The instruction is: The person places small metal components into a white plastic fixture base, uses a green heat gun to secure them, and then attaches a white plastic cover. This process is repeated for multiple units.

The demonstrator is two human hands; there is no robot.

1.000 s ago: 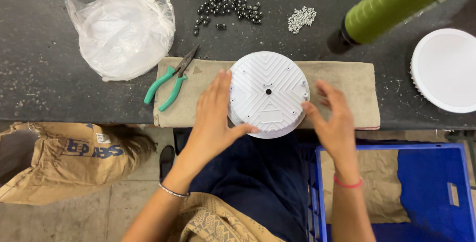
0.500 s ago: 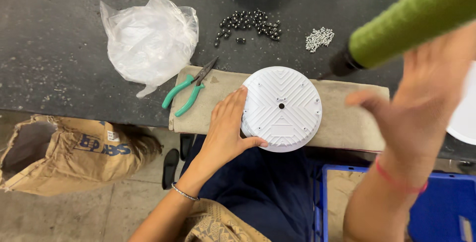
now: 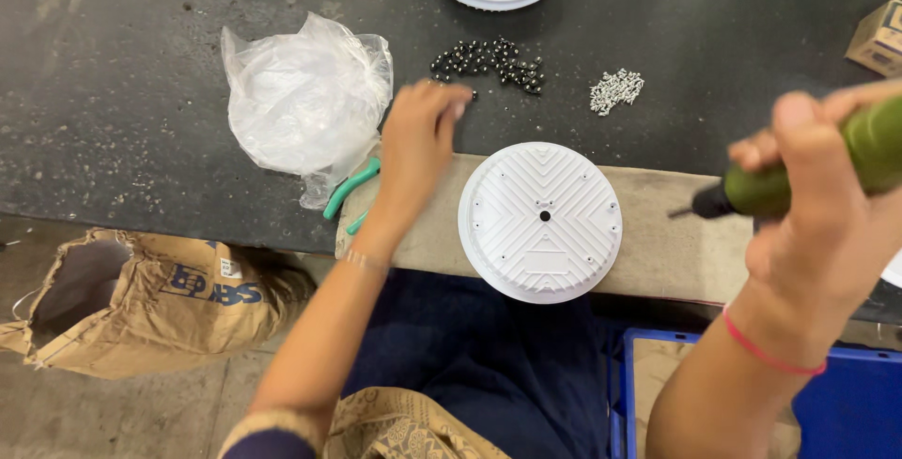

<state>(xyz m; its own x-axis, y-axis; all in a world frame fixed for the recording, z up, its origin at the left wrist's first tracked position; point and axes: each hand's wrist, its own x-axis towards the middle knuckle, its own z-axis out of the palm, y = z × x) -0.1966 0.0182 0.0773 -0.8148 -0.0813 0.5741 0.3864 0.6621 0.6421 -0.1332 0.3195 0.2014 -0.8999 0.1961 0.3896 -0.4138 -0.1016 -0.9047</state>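
Left hand point(image 3: 420, 142): fingers bunched, tips at the near edge of the black screws point(image 3: 490, 62); whether one is pinched, cannot tell.
Right hand point(image 3: 816, 198): fist wrapped around green screwdriver point(image 3: 810, 175), bit pointing toward 9 o'clock.
White round housing point(image 3: 540, 221): flat on tan cloth pad point(image 3: 669, 245), between both hands.
Pliers point(image 3: 349, 192): green-handled, at 7 o'clock of left hand.
Plastic bag point(image 3: 303, 99): at 9 o'clock of left hand.

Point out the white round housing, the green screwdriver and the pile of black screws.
white round housing point(image 3: 540, 222): head view, on its ribbed back near the centre hole.
green screwdriver point(image 3: 799, 182): head view, on the green barrel.
pile of black screws point(image 3: 489, 60): head view, middle of the heap.
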